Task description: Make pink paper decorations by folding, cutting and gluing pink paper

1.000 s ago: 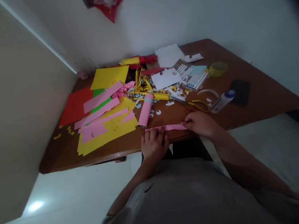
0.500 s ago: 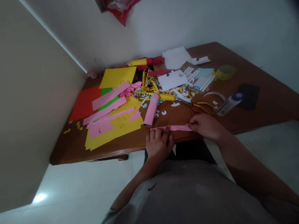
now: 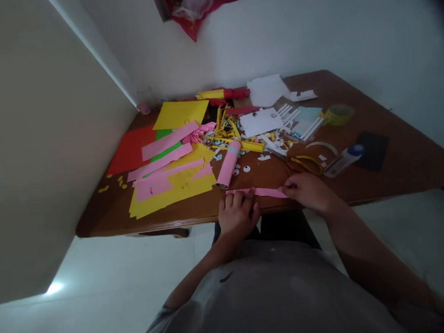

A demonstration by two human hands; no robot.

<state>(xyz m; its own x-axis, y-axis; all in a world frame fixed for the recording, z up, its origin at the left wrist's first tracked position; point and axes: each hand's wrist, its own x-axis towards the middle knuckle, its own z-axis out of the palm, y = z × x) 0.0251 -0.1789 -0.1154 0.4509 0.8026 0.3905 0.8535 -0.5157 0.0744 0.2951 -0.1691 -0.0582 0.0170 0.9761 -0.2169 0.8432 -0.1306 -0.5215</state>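
A narrow pink paper strip [image 3: 268,191] lies along the front edge of the table. Its left part is under my left hand [image 3: 236,213], whose fingers rest on it, pressing it to the tabletop. At the strip's right end, my right hand [image 3: 306,191] pinches the paper between thumb and fingers. Just behind the strip is a pink paper-covered tube [image 3: 229,164] with a light blue band. Two googly eyes [image 3: 247,169] sit beside the tube. Scissors [image 3: 306,163] with yellow and black handles lie behind my right hand.
Yellow sheets [image 3: 159,204] and pink strips cover the table's left side, near a red sheet [image 3: 132,151]. Paper scraps [image 3: 223,131] are heaped mid-table. A glue bottle [image 3: 344,161], a tape roll [image 3: 338,114] and a dark flat pad [image 3: 373,150] stand or lie at right.
The camera view has shifted slightly, so the table appears a little further right. Both hands keep their places on the pink strip.
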